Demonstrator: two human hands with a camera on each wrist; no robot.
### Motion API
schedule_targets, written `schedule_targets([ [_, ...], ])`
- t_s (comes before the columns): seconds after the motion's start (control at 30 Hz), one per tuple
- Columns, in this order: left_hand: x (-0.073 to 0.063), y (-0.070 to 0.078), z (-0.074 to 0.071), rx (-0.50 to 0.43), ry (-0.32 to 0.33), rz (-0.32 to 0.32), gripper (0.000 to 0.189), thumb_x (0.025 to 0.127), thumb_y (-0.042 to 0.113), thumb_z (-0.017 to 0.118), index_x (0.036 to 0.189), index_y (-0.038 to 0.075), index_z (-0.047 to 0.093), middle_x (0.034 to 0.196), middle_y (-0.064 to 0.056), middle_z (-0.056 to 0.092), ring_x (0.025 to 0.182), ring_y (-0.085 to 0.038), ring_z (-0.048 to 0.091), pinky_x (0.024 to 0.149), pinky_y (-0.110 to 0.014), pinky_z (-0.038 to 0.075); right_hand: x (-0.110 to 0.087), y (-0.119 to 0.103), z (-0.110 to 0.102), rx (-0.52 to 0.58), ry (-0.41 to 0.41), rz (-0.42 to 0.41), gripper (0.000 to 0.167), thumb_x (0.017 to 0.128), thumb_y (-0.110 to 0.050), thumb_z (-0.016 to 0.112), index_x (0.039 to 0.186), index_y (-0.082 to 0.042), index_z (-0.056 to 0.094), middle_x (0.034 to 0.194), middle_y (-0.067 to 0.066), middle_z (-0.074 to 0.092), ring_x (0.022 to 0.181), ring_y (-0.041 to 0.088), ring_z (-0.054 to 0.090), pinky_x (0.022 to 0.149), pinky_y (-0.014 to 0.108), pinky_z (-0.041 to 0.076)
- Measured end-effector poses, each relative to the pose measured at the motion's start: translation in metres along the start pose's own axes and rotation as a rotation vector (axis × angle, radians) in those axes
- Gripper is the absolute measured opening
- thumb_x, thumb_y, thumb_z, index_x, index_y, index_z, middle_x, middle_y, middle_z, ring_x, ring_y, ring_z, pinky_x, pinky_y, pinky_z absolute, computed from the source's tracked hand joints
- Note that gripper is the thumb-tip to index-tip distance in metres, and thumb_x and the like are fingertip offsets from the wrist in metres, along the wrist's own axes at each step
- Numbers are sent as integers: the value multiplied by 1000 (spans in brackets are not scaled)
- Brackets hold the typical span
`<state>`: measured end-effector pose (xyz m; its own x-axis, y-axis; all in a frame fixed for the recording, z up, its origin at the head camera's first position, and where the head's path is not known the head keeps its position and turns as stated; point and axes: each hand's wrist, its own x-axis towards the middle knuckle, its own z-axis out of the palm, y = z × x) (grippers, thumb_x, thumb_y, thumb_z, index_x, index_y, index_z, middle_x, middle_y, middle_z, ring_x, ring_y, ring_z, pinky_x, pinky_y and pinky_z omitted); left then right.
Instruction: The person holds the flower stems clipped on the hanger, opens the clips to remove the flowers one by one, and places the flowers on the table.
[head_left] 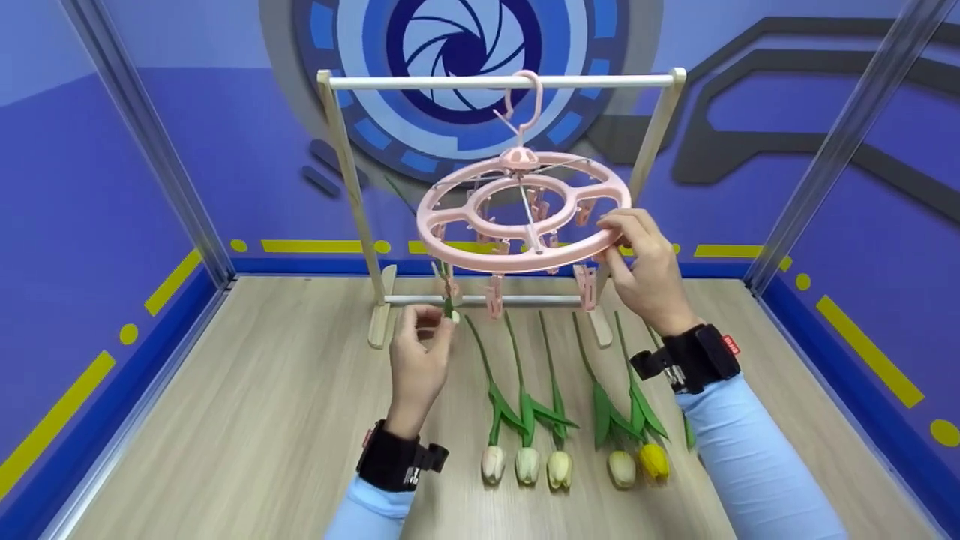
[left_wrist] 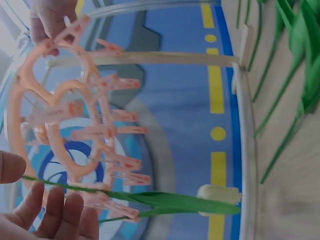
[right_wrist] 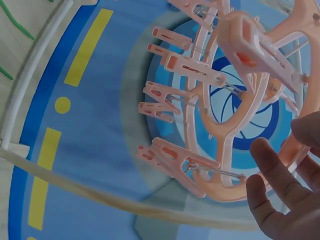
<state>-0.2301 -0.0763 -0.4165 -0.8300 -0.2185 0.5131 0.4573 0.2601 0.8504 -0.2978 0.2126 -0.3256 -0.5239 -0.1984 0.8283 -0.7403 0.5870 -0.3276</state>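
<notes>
A round pink clip hanger hangs by its hook from the wooden rack's white top bar. My right hand pinches the hanger's right rim between thumb and fingers. A pale tulip hangs flower down at the hanger's left side, its stem running up past a pink clip. My left hand is beside its flower end in the head view. In the left wrist view a gap shows between the left thumb and fingers. Whether they touch the tulip is hard to tell.
Several tulips lie on the wood-grain table in front of the rack, among them a white tulip and a yellow tulip. Another stem lies partly under the right forearm. Patterned blue walls enclose the table.
</notes>
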Motion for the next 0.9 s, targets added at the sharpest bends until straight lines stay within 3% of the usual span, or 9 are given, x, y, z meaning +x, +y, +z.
schedule_targets([
  [0.2,18,-20,17,121,10,-36,48,92,0,70,137,-6,52,134,-27,56,128,-43,55,107,-57,45,0,11,-2,60,22,41,25,90,17,62,112,6,68,118,18,65,96,25,62,88,17,47],
  [0.3,28,-26,23,114,-21,-37,55,93,4,72,142,-5,49,138,-27,56,132,-43,54,111,-56,44,0,15,-3,75,27,54,25,89,18,62,111,7,68,119,18,66,98,25,63,89,15,48],
  [0.43,36,-31,28,75,-54,-9,48,96,12,73,137,-3,53,130,-24,64,127,-38,60,109,-54,45,-1,16,-4,76,27,69,24,89,17,62,110,7,68,120,19,67,101,27,63,89,14,48],
  [0.57,35,-31,29,61,-68,8,38,96,12,74,128,-2,58,115,-19,69,114,-36,65,103,-57,47,-2,18,-5,61,28,80,22,90,16,63,109,7,69,121,19,67,104,29,64,89,16,48],
  [0.9,25,-25,22,-22,-105,-65,37,96,5,72,129,-2,57,100,-14,68,101,-30,66,99,-52,46,-7,18,-3,26,-13,127,32,93,15,60,123,8,68,136,18,63,110,31,65,93,16,48],
])
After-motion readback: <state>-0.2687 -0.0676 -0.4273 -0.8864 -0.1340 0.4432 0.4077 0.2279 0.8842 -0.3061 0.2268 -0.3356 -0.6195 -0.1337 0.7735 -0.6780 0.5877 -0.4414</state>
